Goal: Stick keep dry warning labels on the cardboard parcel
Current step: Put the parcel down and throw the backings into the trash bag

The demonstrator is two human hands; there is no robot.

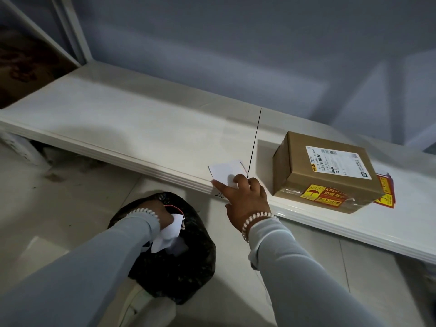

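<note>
Head view shows the clean-up step: the left hand (157,214) grips backing paper (168,232) over the black bag (179,263), the right hand's (245,199) open fingers (223,185) press another white paper (226,172) on the surface (141,128) beside the labelled cardboard parcel (325,171), which should probably be binned next.

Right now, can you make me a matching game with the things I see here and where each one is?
Things:
1. cardboard parcel
2. black bin bag
3. white paper slip
4. keep dry label

Places:
A. on the floor
B. on the parcel's front side
C. on the white shelf, far right
D. under the right hand fingers

Pairs: 1-C, 2-A, 3-D, 4-B
</note>
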